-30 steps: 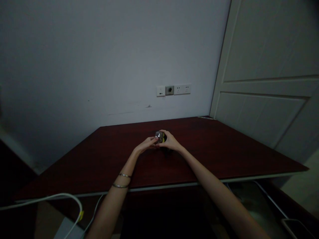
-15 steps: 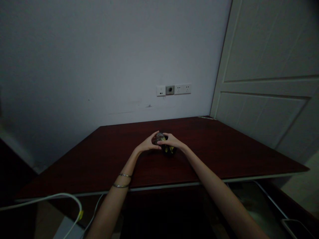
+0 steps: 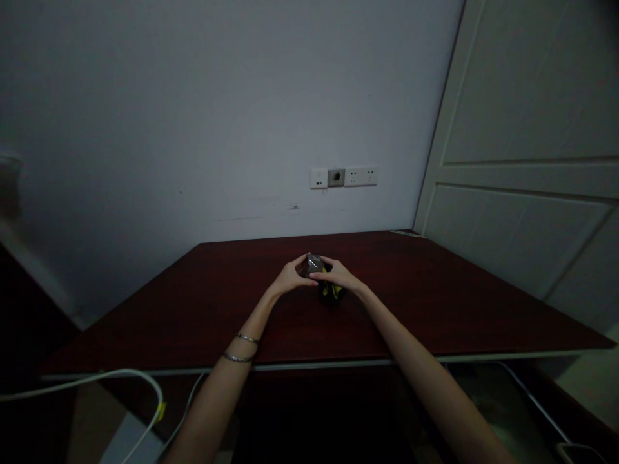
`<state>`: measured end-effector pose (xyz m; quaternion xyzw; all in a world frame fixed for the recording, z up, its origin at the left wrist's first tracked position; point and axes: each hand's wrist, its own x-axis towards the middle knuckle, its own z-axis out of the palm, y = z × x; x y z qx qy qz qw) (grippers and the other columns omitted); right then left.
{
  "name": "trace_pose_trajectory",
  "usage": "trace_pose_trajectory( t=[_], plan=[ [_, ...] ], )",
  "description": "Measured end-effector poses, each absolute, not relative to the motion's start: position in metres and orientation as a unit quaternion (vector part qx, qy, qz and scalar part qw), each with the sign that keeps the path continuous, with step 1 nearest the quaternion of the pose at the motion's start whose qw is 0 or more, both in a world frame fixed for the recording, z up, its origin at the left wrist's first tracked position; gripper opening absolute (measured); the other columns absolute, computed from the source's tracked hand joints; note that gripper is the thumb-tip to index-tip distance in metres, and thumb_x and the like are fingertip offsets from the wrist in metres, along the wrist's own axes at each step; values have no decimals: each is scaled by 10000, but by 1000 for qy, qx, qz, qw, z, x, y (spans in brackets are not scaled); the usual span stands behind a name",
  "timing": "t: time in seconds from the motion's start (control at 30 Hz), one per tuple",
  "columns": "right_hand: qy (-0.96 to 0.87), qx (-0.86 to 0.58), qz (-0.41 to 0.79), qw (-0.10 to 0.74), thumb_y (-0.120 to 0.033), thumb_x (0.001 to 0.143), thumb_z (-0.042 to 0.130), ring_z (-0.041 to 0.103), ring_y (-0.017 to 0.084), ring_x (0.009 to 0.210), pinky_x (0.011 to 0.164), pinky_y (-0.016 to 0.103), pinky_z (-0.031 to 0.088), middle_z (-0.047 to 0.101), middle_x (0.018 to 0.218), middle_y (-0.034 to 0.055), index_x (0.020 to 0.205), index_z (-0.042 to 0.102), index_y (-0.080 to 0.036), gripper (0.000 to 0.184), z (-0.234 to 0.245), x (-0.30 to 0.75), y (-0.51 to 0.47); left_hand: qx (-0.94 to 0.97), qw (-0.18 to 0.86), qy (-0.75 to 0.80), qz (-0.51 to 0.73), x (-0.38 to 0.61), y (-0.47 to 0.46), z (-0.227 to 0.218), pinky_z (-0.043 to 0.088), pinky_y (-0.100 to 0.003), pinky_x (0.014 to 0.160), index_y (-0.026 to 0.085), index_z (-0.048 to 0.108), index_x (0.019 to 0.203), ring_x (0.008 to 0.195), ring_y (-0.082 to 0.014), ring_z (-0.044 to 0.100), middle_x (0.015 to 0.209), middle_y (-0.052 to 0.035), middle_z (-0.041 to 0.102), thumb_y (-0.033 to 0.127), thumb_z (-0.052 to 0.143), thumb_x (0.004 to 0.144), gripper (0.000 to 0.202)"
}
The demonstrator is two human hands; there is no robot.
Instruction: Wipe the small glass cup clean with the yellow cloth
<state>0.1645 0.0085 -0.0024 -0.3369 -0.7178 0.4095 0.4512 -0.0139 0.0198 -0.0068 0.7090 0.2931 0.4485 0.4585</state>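
Between my hands, above the middle of the table, is a dark, shiny object (image 3: pixel 313 264) with a glossy, see-through-looking top. Its kind is not clear in the dim light. My left hand (image 3: pixel 291 278) curves round its left side, thumb in front and fingers behind. From the right, my right hand (image 3: pixel 341 276) closes on it with the thumb across the front. A black and yellow part (image 3: pixel 331 292) shows below my right hand; whether it belongs to the same object I cannot tell. My fingers hide much of both.
The dark red table (image 3: pixel 203 303) meets a pale wall, where a row of sockets (image 3: pixel 343 177) is fixed. A white panelled door (image 3: pixel 522 174) stands at the right. A white cable (image 3: pixel 145 380) with a yellow tag loops by the front left edge.
The view has shifted slightly. Both hands stay round the shiny object, which seems turned a little, with more of its glossy top showing.
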Motion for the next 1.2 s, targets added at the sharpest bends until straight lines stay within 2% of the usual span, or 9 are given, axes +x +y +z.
trace_pose_trajectory(
  t=[0.1, 0.2, 0.3, 0.47, 0.57, 0.7, 0.9, 1.07, 1.2],
  plan=[
    [-691, -369, 417, 460, -406, 589, 729, 565, 240, 1044, 920, 382, 432, 598, 1153, 96, 1245, 472, -164, 745, -1, 168, 11, 688, 463, 288, 479, -12, 19, -6, 346, -421, 1005, 127, 446, 1245, 1163, -269, 471, 1258, -146, 506, 131, 806, 421, 898],
    [-648, -398, 438, 479, -430, 632, 690, 593, 237, 990, 899, 390, 446, 615, 1116, 98, 1293, 417, -164, 763, 3, 173, 13, 686, 464, 266, 494, -11, 17, -4, 325, -423, 1022, 111, 502, 1178, 1165, -271, 465, 1248, -142, 513, 132, 801, 435, 802],
    [-605, -389, 445, 534, -398, 652, 672, 606, 222, 963, 890, 371, 456, 618, 1108, 71, 1296, 412, -209, 720, 4, 176, 16, 680, 477, 237, 504, -8, 14, -3, 314, -424, 1030, 120, 525, 1140, 1165, -268, 464, 1235, -130, 524, 129, 796, 452, 740],
    [-563, -342, 416, 627, -313, 673, 632, 580, 206, 1018, 882, 366, 460, 546, 1221, 60, 1325, 298, -270, 735, -6, 174, 28, 663, 505, 219, 507, 0, 12, -9, 330, -414, 1017, 133, 509, 1139, 1143, -256, 484, 1207, -115, 541, 139, 790, 481, 716],
    [-577, -325, 367, 654, -293, 690, 600, 525, 189, 1093, 939, 370, 409, 513, 1262, 58, 1234, 378, -255, 589, -11, 172, 31, 663, 510, 212, 505, 5, 13, -15, 354, -409, 996, 132, 505, 1120, 1111, -251, 510, 1184, -115, 552, 162, 788, 494, 688],
    [-611, -342, 324, 636, -345, 701, 601, 532, 204, 1064, 944, 383, 393, 558, 1196, 61, 1066, 529, -221, 392, -10, 170, 28, 675, 492, 214, 507, 10, 13, -18, 376, -407, 974, 121, 497, 1106, 1092, -257, 522, 1168, -129, 554, 182, 789, 489, 685],
    [-656, -328, 280, 619, -415, 716, 605, 561, 208, 1002, 929, 367, 403, 637, 1027, 68, 907, 663, -203, 291, -3, 169, 21, 697, 456, 227, 505, 11, 13, -20, 384, -406, 968, 107, 458, 1143, 1077, -254, 530, 1172, -145, 541, 185, 777, 499, 723],
    [-673, -286, 242, 638, -385, 699, 645, 576, 198, 963, 896, 351, 432, 653, 960, 58, 825, 698, -219, 215, -1, 168, 16, 704, 421, 253, 513, 12, 14, -25, 399, -388, 956, 108, 424, 1167, 1087, -246, 524, 1200, -149, 523, 175, 768, 502, 752],
    [-647, -305, 263, 648, -378, 664, 673, 594, 203, 915, 872, 356, 446, 668, 916, 58, 806, 700, -205, 225, -3, 165, 17, 715, 367, 303, 511, 13, 10, -26, 399, -398, 954, 129, 425, 1185, 1071, -245, 531, 1168, -121, 546, 160, 761, 496, 767]
  ],
)
